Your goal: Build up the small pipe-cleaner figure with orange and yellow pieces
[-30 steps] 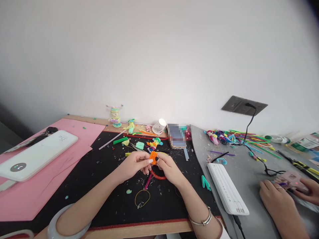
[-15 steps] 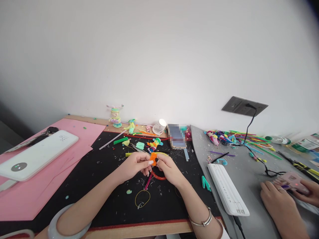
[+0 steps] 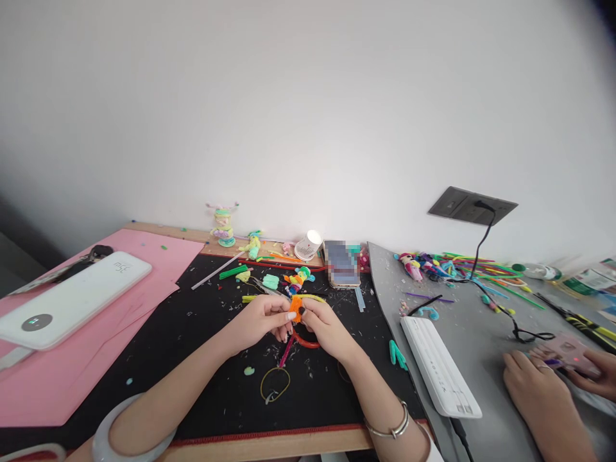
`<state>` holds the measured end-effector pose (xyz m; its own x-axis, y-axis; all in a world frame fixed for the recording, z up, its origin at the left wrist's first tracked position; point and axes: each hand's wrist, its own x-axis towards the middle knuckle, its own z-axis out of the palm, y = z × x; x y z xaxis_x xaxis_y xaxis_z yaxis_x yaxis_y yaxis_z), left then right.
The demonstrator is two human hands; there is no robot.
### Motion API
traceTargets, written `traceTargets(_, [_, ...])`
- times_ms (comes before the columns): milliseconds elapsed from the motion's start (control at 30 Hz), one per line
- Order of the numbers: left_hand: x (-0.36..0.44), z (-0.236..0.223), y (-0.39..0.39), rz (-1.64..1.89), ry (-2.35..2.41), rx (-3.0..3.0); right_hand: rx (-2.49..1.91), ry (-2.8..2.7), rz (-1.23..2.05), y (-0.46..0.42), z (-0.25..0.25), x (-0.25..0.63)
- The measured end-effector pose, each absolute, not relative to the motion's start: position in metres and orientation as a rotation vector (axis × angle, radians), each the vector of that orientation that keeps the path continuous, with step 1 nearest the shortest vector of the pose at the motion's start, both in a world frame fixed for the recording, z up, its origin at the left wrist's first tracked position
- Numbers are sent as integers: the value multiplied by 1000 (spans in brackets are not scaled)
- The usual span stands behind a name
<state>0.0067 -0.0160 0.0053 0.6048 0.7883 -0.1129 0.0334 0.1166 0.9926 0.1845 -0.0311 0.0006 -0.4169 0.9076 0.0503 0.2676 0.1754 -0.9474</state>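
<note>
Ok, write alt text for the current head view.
A person's left hand and right hand hold a small, fuzzy orange piece over a black mat. A white, rounded rectangular device lies on pink paper at left; another person's hand at right.

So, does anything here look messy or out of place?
A little: small scraps are strewn over the black mat, like loose trimmings, and the cup behind it looks tilted rather than standing straight.

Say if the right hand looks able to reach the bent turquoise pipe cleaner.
Probably yes: nothing bulky lies between the right hand and the turquoise pipe cleaner, but that hand holds the orange bundle.
</note>
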Motion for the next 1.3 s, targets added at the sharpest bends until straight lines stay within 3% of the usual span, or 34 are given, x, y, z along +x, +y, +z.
traceTargets(1300, [10,-3,-19,832,1012,1778,-1134,-1917,1221,-34,2,183])
